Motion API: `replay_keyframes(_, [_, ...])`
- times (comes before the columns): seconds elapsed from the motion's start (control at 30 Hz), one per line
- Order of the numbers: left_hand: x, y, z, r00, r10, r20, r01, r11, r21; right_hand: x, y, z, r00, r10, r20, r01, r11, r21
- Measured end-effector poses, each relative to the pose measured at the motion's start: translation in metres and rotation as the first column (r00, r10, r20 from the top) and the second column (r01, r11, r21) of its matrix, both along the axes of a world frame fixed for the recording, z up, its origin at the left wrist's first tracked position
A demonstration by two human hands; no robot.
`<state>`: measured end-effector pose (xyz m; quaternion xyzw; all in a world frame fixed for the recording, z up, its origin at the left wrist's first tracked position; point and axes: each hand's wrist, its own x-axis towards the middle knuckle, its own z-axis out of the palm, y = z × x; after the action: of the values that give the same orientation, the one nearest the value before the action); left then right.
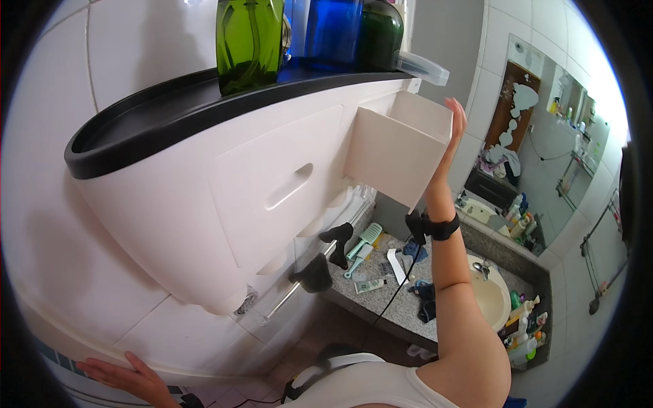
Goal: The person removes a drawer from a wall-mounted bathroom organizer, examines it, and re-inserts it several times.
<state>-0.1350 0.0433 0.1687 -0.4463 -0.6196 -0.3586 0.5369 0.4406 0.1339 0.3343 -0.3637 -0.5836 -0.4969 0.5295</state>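
Observation:
A white plastic wall-mounted bathroom rack (178, 219) with a black top tray (168, 122) fills the left and middle of the view. At its right end a box-shaped white compartment (393, 153) stands tilted out, its top uncovered. My right hand (453, 127) is raised with straight fingers along the compartment's right side; it seems to touch it, and part of the palm is hidden. Low at the left, my left hand (130, 380) is spread beside the tiled wall (143, 326), holding nothing. Whether it touches the wall, I cannot tell.
On the tray stand green (250, 46), blue (334, 30) and dark green bottles (380, 38). Black cloths (314, 273) hang on a metal rail below. A granite counter (357, 301) holds a comb (371, 233), a tube (370, 285) and a basin (490, 296). A mirror (551, 148) hangs at right.

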Motion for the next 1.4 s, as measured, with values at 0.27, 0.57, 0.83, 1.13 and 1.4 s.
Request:
replay_keyframes(0.27, [0.000,0.001,-0.003,1.000,0.001,-0.006,-0.001,1.000,-0.004,-0.010,-0.004,0.001,0.990,0.134,-0.037,-0.136,0.987,-0.090])
replay_keyframes(0.57, [-0.009,0.000,-0.009,0.998,0.047,0.033,-0.046,0.999,-0.016,-0.051,-0.045,0.014,0.975,0.028,0.219,-0.029,1.000,0.003])
replay_keyframes(0.83, [-0.011,-0.003,-0.011,0.999,0.022,0.040,-0.019,0.997,-0.074,-0.061,-0.050,0.009,0.975,-0.081,0.207,0.079,0.997,0.016])
replay_keyframes(1.13, [-0.005,-0.002,-0.007,0.998,-0.026,0.055,0.029,0.998,-0.057,-0.059,-0.036,0.014,0.950,0.026,0.311,-0.058,0.994,0.094])
replay_keyframes(1.4, [-0.008,-0.001,-0.007,0.998,-0.022,0.057,0.026,0.997,-0.066,-0.057,-0.038,0.017,0.924,0.024,0.382,-0.070,0.992,0.107])
